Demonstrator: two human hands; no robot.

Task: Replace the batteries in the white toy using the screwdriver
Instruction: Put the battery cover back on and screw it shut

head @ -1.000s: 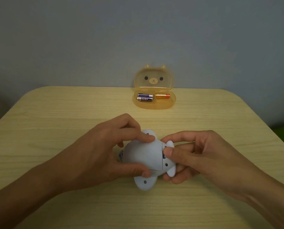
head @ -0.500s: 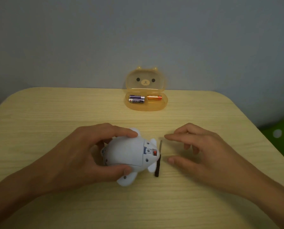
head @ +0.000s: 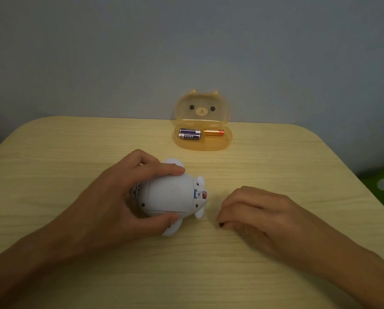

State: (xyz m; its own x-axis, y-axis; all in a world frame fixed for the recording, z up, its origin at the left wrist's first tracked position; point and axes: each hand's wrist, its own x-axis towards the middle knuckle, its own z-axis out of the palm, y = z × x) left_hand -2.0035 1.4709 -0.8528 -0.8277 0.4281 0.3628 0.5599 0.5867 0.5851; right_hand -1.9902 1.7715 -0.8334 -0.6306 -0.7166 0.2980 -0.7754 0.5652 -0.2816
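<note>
The white toy [head: 171, 195] lies on its side on the wooden table [head: 52, 152], its underside with a small red switch facing right. My left hand [head: 110, 197] grips its body, fingers over the top and thumb under it. To its right, my right hand [head: 253, 210] rests on the table with fingers curled over the black screwdriver [head: 221, 224]; only its dark tip shows under the fingertips. Behind stands an open orange bear-faced case [head: 217, 146] holding two purple batteries [head: 189, 134] and one orange battery [head: 213, 132].
A grey wall rises right behind the table's far edge. The table's right corner is rounded, with a green spotted surface [head: 383, 181] beyond it.
My right hand let go of the toy, moved right and closed over the screwdriver that lay beside the toy. My left hand kept hold of the toy throughout.
</note>
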